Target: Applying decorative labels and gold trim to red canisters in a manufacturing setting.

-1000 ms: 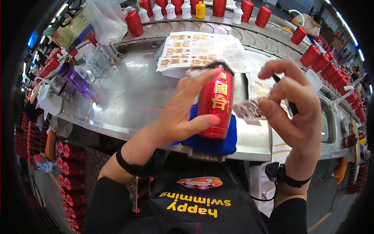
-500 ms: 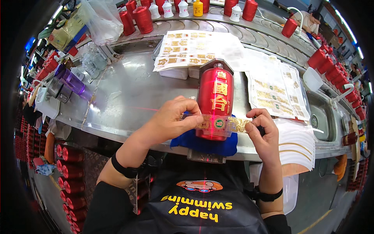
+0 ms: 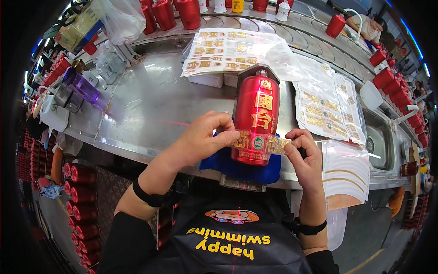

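Note:
A glossy red bottle [image 3: 256, 102] with gold lettering lies in a dark holder, its lower end toward me over a blue cloth [image 3: 219, 165]. Stretched across its lower part is a clear decal strip [image 3: 258, 143] with gold scrollwork and a green round emblem. My left hand [image 3: 212, 134] pinches the strip's left end, and my right hand [image 3: 306, 153] pinches the right end, both with thumb and fingers closed. Red laser lines cross the bottle. Whether the strip's middle is stuck down or only rests there, I cannot tell.
Decal sheets [image 3: 228, 52] lie beyond the bottle, with more sheets [image 3: 328, 107] on the right. Striped paper [image 3: 345, 176] hangs at the front edge beside a sink [image 3: 381, 146]. A purple bottle [image 3: 85, 91] stands left. Red bottles line the conveyor [image 3: 255, 27], where another person works.
The strip, held at both ends, now lies flatter and straighter against the bottle. My right hand has shifted slightly left and down. The whole view has shifted a little.

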